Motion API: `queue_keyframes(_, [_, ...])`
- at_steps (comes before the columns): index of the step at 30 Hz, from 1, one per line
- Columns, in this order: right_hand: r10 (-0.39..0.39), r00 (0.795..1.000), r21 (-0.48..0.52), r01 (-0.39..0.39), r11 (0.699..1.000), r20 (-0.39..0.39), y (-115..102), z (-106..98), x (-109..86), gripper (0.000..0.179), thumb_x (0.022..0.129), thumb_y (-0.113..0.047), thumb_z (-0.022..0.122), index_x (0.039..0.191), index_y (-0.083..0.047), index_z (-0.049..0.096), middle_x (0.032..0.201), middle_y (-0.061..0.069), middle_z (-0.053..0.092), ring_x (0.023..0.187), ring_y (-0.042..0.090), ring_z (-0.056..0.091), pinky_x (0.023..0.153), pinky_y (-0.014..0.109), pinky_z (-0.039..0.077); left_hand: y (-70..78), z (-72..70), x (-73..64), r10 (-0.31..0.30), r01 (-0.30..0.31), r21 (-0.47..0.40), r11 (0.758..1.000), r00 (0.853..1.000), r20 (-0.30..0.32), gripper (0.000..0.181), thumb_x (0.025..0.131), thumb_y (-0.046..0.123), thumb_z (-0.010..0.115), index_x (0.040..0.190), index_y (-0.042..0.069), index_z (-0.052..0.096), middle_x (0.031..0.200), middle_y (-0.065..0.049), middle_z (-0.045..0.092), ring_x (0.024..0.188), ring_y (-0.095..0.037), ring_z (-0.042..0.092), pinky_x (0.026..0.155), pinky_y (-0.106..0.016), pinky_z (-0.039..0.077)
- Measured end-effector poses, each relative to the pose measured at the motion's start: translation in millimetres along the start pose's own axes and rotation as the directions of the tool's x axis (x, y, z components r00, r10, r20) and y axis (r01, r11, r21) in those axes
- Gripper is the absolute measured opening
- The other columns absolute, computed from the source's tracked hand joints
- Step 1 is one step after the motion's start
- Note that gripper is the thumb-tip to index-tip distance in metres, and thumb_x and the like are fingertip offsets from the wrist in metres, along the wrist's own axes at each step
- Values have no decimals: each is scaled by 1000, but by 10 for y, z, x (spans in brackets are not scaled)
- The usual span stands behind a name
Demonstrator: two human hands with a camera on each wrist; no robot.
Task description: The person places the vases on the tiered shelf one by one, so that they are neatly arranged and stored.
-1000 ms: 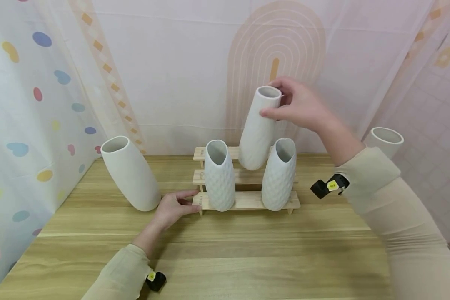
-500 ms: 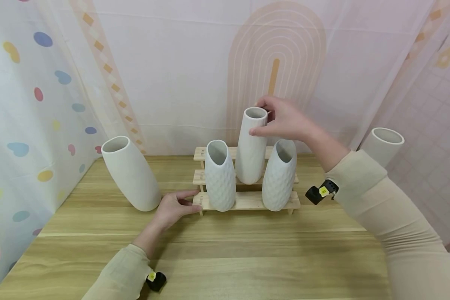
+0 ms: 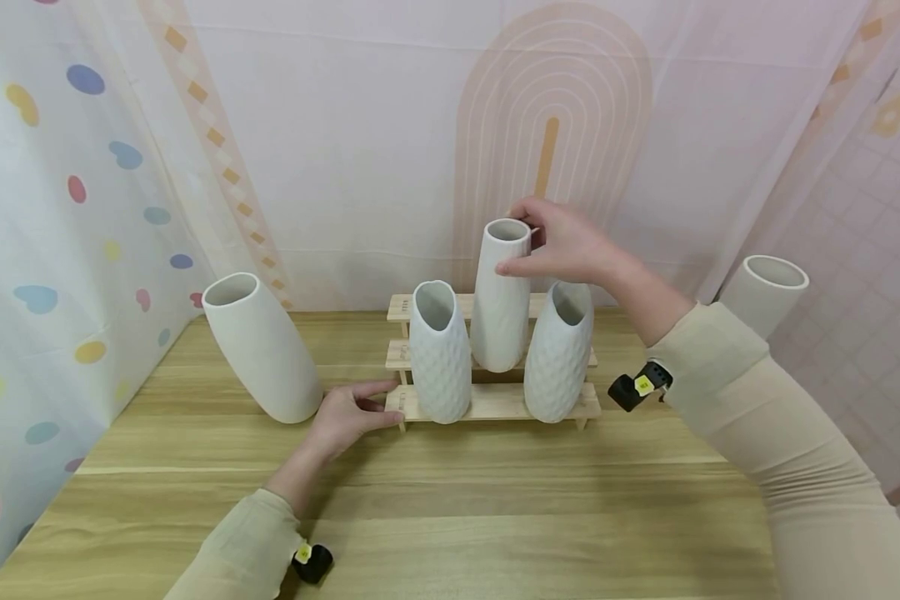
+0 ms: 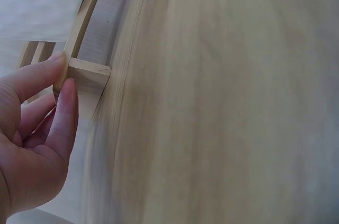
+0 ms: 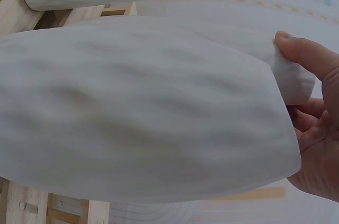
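A tall white vase with a round mouth stands upright on the middle step of a three-step wooden stand. My right hand grips it near the rim, thumb in front and fingers behind. Two dimpled white vases with slanted mouths, one left and one right, stand on the lowest step and partly flank it. At the stand's left end, my left hand pinches the lowest step between thumb and fingers. In the right wrist view, the right dimpled vase hides most of the held one.
A smooth white vase stands on the wooden table left of my left hand. Another white vase is at the far right, partly behind my right sleeve. Printed curtains hang behind and at the sides.
My right hand has lowered the vase and brought it left, from above the stand down to the middle step, and its tilt has straightened. My left hand stays put.
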State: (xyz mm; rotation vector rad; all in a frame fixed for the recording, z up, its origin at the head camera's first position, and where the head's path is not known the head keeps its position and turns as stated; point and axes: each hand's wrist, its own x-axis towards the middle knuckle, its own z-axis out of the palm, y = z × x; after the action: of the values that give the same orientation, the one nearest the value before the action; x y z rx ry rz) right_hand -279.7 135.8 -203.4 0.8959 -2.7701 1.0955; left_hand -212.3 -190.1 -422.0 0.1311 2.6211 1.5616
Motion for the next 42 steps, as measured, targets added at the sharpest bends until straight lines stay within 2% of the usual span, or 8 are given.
queue_keyframes(7, [1, 1000, 22, -1, 1000, 15, 11, 11, -4, 51, 83, -16, 81, 125, -4, 55, 115, 9, 63, 103, 25, 62, 91, 38, 48, 2, -6, -4, -1, 1, 10, 1000, 1000, -1, 59, 77, 25, 87, 130, 8, 66, 134, -17, 59, 99, -23, 62, 77, -32, 50])
queue_keyframes(11, [1, 1000, 98, -3, 995, 21, 22, -24, -50, 53, 87, -13, 77, 133, -3, 52, 124, 12, 61, 110, 27, 60, 95, 40, 46, -1, -9, -2, -2, 2, 6, 1000, 1000, -1, 59, 77, 25, 87, 130, 8, 67, 135, -17, 59, 99, -23, 62, 77, -32, 50])
queue_keyframes(20, [48, 996, 214, -32, 976, -71, 175, -228, -352, 55, 95, -14, 68, 144, -2, 46, 135, 18, 57, 124, 31, 54, 104, 44, 40, -2, -16, -6, -4, 4, 6, 1000, 1000, -5, 60, 77, 25, 88, 130, 8, 67, 134, -17, 59, 99, -22, 63, 77, -31, 50])
queue_keyframes(24, [58, 991, 208, -32, 978, -124, 321, -275, -510, 53, 96, -14, 67, 144, -4, 47, 134, 17, 59, 121, 28, 56, 100, 38, 44, -6, -19, -6, -5, 5, 4, 1000, 1000, -6, 59, 77, 25, 88, 130, 8, 67, 134, -17, 59, 99, -22, 62, 77, -32, 50])
queue_keyframes(28, [47, 983, 197, -11, 980, -177, 500, -276, -658, 52, 97, -14, 66, 144, -3, 46, 131, 17, 62, 116, 15, 60, 95, 26, 46, -8, -20, -2, -5, 5, 3, 1000, 1000, -7, 59, 77, 24, 88, 130, 8, 67, 134, -17, 59, 99, -22, 62, 77, -31, 50])
queue_keyframes(31, [36, 975, 229, 16, 973, -221, 635, -250, -772, 50, 98, -11, 64, 143, -1, 47, 126, 12, 65, 110, 6, 61, 92, 19, 46, -4, -20, -2, -6, 6, 3, 1000, 1000, -6, 58, 77, 24, 88, 129, 8, 67, 135, -17, 59, 99, -22, 62, 77, -31, 50])
queue_keyframes(36, [58, 960, 305, 30, 952, -274, 896, -162, -968, 46, 99, -10, 62, 142, -1, 48, 117, -7, 68, 107, 2, 62, 90, 17, 46, 7, -20, -2, -9, 9, -3, 1000, 1000, -3, 59, 78, 25, 87, 130, 8, 67, 135, -17, 58, 99, -23, 62, 77, -31, 51])
queue_keyframes(42, [119, 950, 326, -19, 945, -289, 1228, -33, -1243, 46, 100, -9, 60, 143, -3, 47, 115, -18, 64, 105, -1, 60, 88, 14, 44, 7, -17, 5, -17, 17, -7, 1000, 1000, -3, 58, 77, 25, 87, 130, 9, 67, 135, -16, 58, 99, -22, 62, 77, -31, 50])
